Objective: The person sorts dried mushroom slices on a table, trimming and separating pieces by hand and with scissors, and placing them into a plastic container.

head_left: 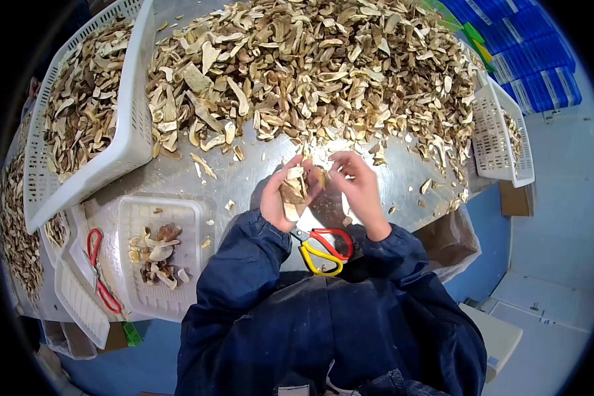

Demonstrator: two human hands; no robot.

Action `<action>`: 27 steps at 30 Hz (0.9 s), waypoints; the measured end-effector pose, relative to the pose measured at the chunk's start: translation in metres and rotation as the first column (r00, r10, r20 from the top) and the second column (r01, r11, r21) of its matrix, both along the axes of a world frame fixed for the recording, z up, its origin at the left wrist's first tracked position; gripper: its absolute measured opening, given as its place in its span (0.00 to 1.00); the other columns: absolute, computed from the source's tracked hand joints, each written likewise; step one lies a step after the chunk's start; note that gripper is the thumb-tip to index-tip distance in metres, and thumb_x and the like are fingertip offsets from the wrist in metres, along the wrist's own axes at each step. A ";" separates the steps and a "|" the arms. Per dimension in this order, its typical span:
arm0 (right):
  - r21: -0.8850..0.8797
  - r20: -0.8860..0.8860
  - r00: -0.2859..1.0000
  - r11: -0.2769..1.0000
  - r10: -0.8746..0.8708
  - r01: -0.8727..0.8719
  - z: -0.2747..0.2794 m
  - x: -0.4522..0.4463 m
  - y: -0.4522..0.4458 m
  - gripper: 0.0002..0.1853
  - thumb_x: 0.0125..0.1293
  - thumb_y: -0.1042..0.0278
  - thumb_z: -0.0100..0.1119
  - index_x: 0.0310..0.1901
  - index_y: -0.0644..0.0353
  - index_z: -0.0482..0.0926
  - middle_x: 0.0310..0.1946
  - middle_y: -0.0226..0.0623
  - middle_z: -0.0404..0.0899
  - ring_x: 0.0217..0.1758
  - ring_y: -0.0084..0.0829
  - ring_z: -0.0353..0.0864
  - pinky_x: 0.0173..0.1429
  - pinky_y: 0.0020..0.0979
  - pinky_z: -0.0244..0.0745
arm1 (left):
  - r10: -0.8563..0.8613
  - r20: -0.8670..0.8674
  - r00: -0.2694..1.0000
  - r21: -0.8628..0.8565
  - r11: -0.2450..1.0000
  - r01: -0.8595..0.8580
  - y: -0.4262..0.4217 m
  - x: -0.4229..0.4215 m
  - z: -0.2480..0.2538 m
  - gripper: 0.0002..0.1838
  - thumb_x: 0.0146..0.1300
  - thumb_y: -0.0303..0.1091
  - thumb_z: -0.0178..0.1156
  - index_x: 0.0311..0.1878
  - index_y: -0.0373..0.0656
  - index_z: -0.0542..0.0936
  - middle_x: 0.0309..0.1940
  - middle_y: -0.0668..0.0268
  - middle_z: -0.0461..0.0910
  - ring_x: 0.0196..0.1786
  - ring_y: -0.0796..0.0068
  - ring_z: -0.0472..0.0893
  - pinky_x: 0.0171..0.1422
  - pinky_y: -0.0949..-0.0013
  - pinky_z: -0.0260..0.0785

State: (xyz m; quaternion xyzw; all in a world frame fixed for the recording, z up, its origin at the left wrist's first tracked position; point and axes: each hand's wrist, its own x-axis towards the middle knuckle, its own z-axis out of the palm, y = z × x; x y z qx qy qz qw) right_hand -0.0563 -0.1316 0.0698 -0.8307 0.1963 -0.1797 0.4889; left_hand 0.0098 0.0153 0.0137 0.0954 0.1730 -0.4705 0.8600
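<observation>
My left hand (280, 198) is curled around several pale dried slices (294, 187) above the metal table's front part. Close on its right, my right hand (358, 185) has its fingers bent near a brownish slice (320, 177); whether they grip anything is too small to tell. Scissors with red and yellow handles (325, 251) lie just below my hands, at the table's front edge. Beyond the hands spreads a large pile of dried slices (323, 72).
A big white basket (135, 125) of slices stands at the left. A clear tray (195, 264) with some pieces and red-handled scissors (99, 270) are at the lower left. A smaller white basket (495, 132) is at the right, blue packs (528, 53) behind it.
</observation>
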 end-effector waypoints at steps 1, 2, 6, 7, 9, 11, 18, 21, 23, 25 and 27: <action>0.039 0.070 0.997 0.999 -0.015 0.012 0.002 0.000 -0.008 0.09 0.58 0.75 0.57 0.42 0.63 0.77 0.29 0.33 0.76 0.27 0.23 0.72 0.34 0.25 0.69 | -0.008 0.004 1.000 -0.008 1.000 0.008 0.000 0.000 0.003 0.20 0.67 0.34 0.47 0.61 0.45 0.67 0.53 0.63 0.74 0.58 0.62 0.74 0.65 0.52 0.65; -0.058 0.044 0.994 0.993 -0.102 0.105 -0.003 0.002 -0.028 0.10 0.58 0.74 0.56 0.42 0.62 0.78 0.30 0.35 0.76 0.28 0.26 0.73 0.35 0.26 0.70 | -0.015 -0.017 1.000 0.013 1.000 0.015 -0.002 -0.001 0.005 0.19 0.68 0.36 0.46 0.61 0.46 0.67 0.54 0.63 0.74 0.55 0.63 0.76 0.63 0.52 0.67; -0.443 -0.108 0.994 0.896 -0.026 -0.025 -0.034 0.013 -0.085 0.10 0.57 0.73 0.57 0.41 0.59 0.80 0.32 0.40 0.76 0.33 0.38 0.77 0.38 0.34 0.72 | -0.065 -0.056 0.996 -0.020 0.998 0.064 -0.003 -0.005 -0.007 0.18 0.68 0.36 0.48 0.60 0.45 0.68 0.49 0.64 0.74 0.45 0.66 0.78 0.52 0.58 0.72; -0.514 -0.177 0.984 0.855 -0.024 -0.072 -0.031 0.016 -0.080 0.09 0.57 0.73 0.57 0.40 0.59 0.80 0.33 0.41 0.76 0.34 0.40 0.77 0.38 0.36 0.72 | -0.074 -0.034 0.997 -0.047 0.996 0.072 -0.002 -0.005 -0.010 0.18 0.68 0.36 0.48 0.59 0.45 0.68 0.48 0.64 0.74 0.44 0.67 0.78 0.51 0.60 0.73; -0.633 -0.313 0.949 0.753 -0.034 -0.182 -0.026 0.022 -0.070 0.09 0.56 0.72 0.59 0.39 0.57 0.80 0.33 0.43 0.74 0.37 0.45 0.77 0.39 0.39 0.72 | -0.086 0.010 0.996 -0.099 0.991 0.086 -0.001 -0.005 -0.019 0.18 0.67 0.35 0.50 0.59 0.45 0.68 0.45 0.65 0.73 0.43 0.68 0.78 0.49 0.62 0.74; -0.639 -0.320 0.947 0.739 -0.005 -0.212 -0.028 0.023 -0.071 0.08 0.57 0.70 0.59 0.39 0.56 0.79 0.32 0.40 0.72 0.35 0.42 0.76 0.37 0.37 0.70 | -0.085 0.025 0.996 -0.093 0.992 0.087 -0.001 -0.007 -0.021 0.18 0.67 0.34 0.50 0.59 0.44 0.68 0.44 0.65 0.73 0.43 0.69 0.77 0.47 0.64 0.75; 0.228 -0.292 0.915 0.950 0.277 -0.215 0.006 0.017 -0.055 0.05 0.61 0.70 0.55 0.36 0.62 0.74 0.27 0.30 0.78 0.26 0.19 0.76 0.26 0.23 0.66 | -0.114 0.113 0.987 0.073 0.992 0.106 -0.004 -0.009 -0.008 0.19 0.68 0.36 0.53 0.60 0.43 0.67 0.43 0.65 0.72 0.41 0.74 0.77 0.44 0.67 0.76; 0.336 -0.331 0.881 0.915 0.338 -0.224 0.009 0.007 -0.023 0.06 0.62 0.72 0.57 0.39 0.60 0.73 0.22 0.25 0.76 0.22 0.14 0.72 0.25 0.17 0.65 | -0.132 0.230 0.964 0.090 0.989 0.114 -0.004 -0.012 -0.011 0.19 0.68 0.37 0.54 0.59 0.43 0.67 0.42 0.66 0.73 0.40 0.76 0.77 0.42 0.68 0.76; 0.111 -0.234 0.936 0.963 0.264 -0.244 0.007 -0.002 0.000 0.10 0.61 0.68 0.59 0.40 0.62 0.72 0.19 0.35 0.78 0.21 0.23 0.77 0.25 0.25 0.68 | -0.143 0.259 0.955 0.125 0.986 0.114 -0.003 -0.013 -0.018 0.16 0.68 0.36 0.54 0.57 0.44 0.68 0.41 0.66 0.75 0.39 0.75 0.78 0.41 0.70 0.76; 0.067 -0.248 0.936 0.968 0.251 -0.242 0.013 -0.007 0.012 0.11 0.61 0.68 0.60 0.42 0.62 0.71 0.19 0.38 0.77 0.21 0.29 0.77 0.27 0.28 0.69 | -0.154 0.278 0.948 0.157 0.981 0.114 -0.002 -0.012 -0.017 0.15 0.68 0.36 0.54 0.55 0.44 0.68 0.40 0.66 0.75 0.39 0.75 0.78 0.41 0.70 0.76; 0.044 -0.246 0.934 0.966 0.258 -0.255 0.017 -0.011 0.018 0.12 0.60 0.69 0.60 0.43 0.61 0.71 0.19 0.39 0.76 0.21 0.31 0.78 0.27 0.29 0.69 | -0.150 0.242 0.959 0.202 0.974 0.102 -0.005 -0.013 -0.008 0.12 0.65 0.33 0.56 0.51 0.45 0.70 0.36 0.67 0.75 0.32 0.76 0.78 0.35 0.73 0.74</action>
